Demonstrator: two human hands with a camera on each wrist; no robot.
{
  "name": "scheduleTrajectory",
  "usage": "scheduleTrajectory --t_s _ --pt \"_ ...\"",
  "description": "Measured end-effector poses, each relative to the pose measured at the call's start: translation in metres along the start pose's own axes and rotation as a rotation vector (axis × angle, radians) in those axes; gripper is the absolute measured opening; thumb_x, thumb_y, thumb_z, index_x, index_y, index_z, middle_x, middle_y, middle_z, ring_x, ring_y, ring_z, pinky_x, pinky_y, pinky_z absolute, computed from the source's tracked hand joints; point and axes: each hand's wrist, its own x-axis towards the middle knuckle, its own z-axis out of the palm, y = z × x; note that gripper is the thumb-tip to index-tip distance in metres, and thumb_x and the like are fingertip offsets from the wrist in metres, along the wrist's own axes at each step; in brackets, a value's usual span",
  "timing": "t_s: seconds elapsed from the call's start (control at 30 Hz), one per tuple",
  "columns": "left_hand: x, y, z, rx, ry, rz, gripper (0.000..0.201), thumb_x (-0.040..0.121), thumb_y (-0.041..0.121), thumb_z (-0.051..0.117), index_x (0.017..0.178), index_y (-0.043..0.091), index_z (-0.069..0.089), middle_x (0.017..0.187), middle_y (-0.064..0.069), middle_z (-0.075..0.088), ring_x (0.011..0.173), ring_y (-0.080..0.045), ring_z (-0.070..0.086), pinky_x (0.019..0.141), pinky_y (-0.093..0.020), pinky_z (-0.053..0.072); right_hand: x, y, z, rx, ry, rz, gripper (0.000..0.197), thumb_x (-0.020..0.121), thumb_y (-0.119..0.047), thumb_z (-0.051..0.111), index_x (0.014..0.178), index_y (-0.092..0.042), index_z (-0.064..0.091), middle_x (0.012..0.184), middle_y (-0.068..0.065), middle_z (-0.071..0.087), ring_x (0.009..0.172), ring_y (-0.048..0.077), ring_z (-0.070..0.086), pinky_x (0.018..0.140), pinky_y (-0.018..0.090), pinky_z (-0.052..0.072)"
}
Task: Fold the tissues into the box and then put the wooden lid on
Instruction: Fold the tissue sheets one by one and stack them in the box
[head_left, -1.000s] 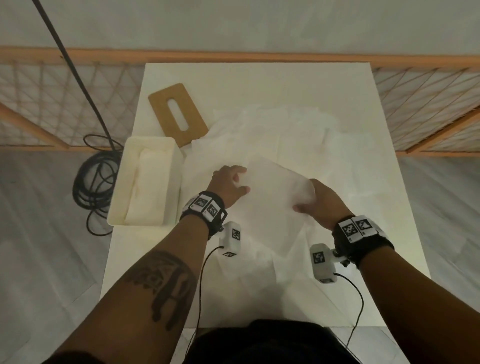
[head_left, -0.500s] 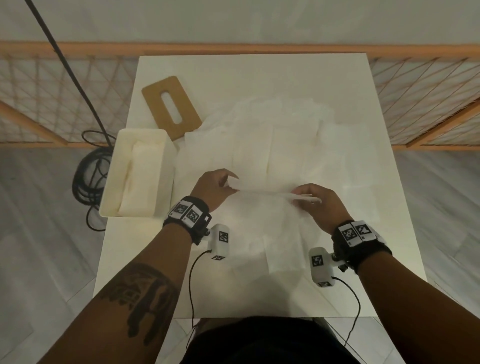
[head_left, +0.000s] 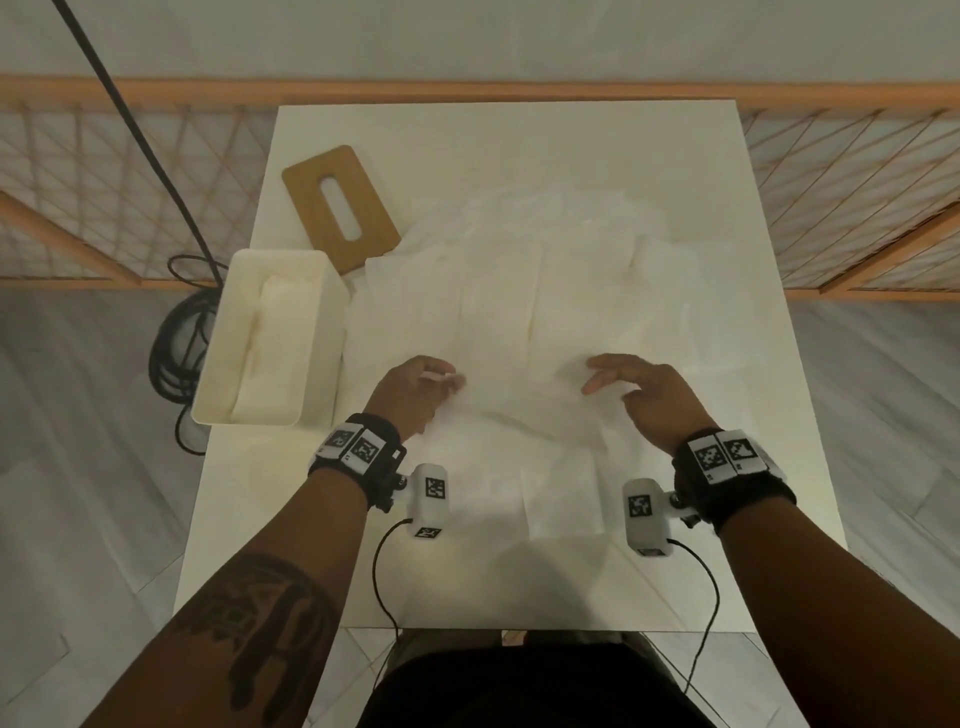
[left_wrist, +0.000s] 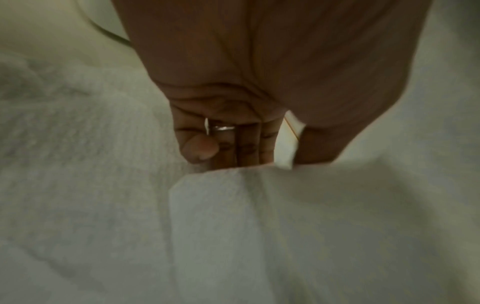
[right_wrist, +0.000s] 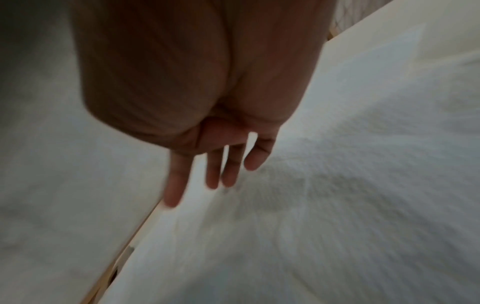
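Observation:
A folded white tissue (head_left: 524, 410) lies on the loose tissue pile (head_left: 519, 291) spread over the middle of the white table (head_left: 519, 587). My left hand (head_left: 447, 382) pinches its left corner; in the left wrist view the curled fingers (left_wrist: 241, 144) sink behind the tissue's raised edge (left_wrist: 233, 174). My right hand (head_left: 605, 376) hovers over the tissue's right end with straight, spread fingers (right_wrist: 228, 170) and holds nothing. The white box (head_left: 332, 343) stands at the left edge with folded tissues (head_left: 270, 353) inside. Behind it lies the wooden lid (head_left: 366, 208), flat, slot up.
A coiled black cable (head_left: 176, 353) lies on the floor left of the table, close to the box. An orange wooden railing (head_left: 467, 91) with netting runs behind the table. The box overhangs the table's left edge.
Both hands held a tissue up, folded it over and lowered it onto the pile. My right hand has let go and spread its fingers; my left keeps hold of the corner.

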Motion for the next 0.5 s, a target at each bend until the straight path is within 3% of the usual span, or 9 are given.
scheduleTrajectory --t_s 0.03,0.1,0.17,0.2,0.23,0.3,0.43,0.5 --pt "-0.001 -0.002 0.001 0.099 -0.003 0.058 0.024 0.087 0.028 0.072 0.111 0.025 0.066 0.081 0.003 0.06 0.067 -0.017 0.055 0.062 -0.03 0.045 0.007 -0.005 0.001 -0.016 0.072 0.047 0.053 0.084 0.014 0.042 0.1 -0.025 0.075 0.126 -0.009 0.067 0.112 0.004 0.06 0.082 0.007 0.044" --pt "-0.002 -0.007 0.006 0.168 -0.006 0.092 0.033 0.086 0.014 0.073 0.11 0.032 0.061 0.079 0.006 0.055 0.065 -0.014 0.052 0.065 -0.028 0.044 0.024 -0.016 0.008 -0.059 0.192 0.162 0.017 0.097 -0.018 0.06 0.111 -0.024 0.067 0.117 -0.005 0.068 0.102 0.014 0.062 0.082 0.018 0.046" --pt "-0.006 -0.008 0.009 0.164 0.021 0.088 0.038 0.085 0.009 0.071 0.111 0.033 0.059 0.083 0.003 0.056 0.064 -0.013 0.053 0.065 -0.028 0.045 0.042 -0.022 0.016 -0.115 0.18 0.295 0.046 0.089 -0.049 0.074 0.121 -0.02 0.058 0.108 -0.004 0.065 0.101 0.017 0.059 0.083 0.026 0.042" --pt "-0.008 -0.01 0.01 0.171 0.034 0.086 0.039 0.085 0.009 0.071 0.112 0.033 0.058 0.085 0.002 0.057 0.064 -0.014 0.053 0.064 -0.027 0.045 0.049 -0.025 0.02 -0.12 0.179 0.346 0.063 0.08 -0.057 0.079 0.124 -0.018 0.055 0.109 -0.003 0.064 0.104 0.019 0.059 0.083 0.027 0.042" --pt "-0.01 -0.011 0.01 0.193 0.035 0.083 0.039 0.085 0.01 0.071 0.113 0.033 0.057 0.086 0.002 0.058 0.065 -0.014 0.054 0.063 -0.026 0.045 0.054 -0.027 0.023 -0.12 0.197 0.379 0.072 0.073 -0.059 0.084 0.125 -0.017 0.055 0.112 -0.001 0.064 0.107 0.021 0.061 0.082 0.029 0.044" --pt "-0.014 -0.014 0.012 0.235 0.018 0.103 0.038 0.086 0.013 0.072 0.113 0.034 0.056 0.093 -0.001 0.064 0.069 -0.017 0.059 0.064 -0.026 0.047 0.061 -0.026 0.025 -0.085 0.256 0.414 0.072 0.069 -0.052 0.089 0.124 -0.018 0.06 0.117 0.002 0.066 0.108 0.023 0.063 0.082 0.03 0.048" --pt "-0.017 -0.021 0.014 0.245 0.015 0.128 0.038 0.088 0.013 0.071 0.113 0.035 0.054 0.096 -0.005 0.069 0.074 -0.018 0.063 0.064 -0.025 0.051 0.06 -0.016 0.013 0.045 0.333 0.415 0.041 0.081 -0.042 0.083 0.11 -0.017 0.07 0.102 0.003 0.074 0.09 0.019 0.066 0.064 0.021 0.045" --pt "-0.017 -0.021 0.015 0.262 0.025 0.142 0.037 0.088 0.012 0.071 0.114 0.032 0.054 0.09 -0.005 0.067 0.069 -0.016 0.06 0.062 -0.024 0.051 0.058 -0.01 0.006 0.075 0.352 0.384 0.03 0.084 -0.043 0.08 0.099 -0.019 0.07 0.101 0.007 0.075 0.093 0.026 0.069 0.074 0.027 0.052"
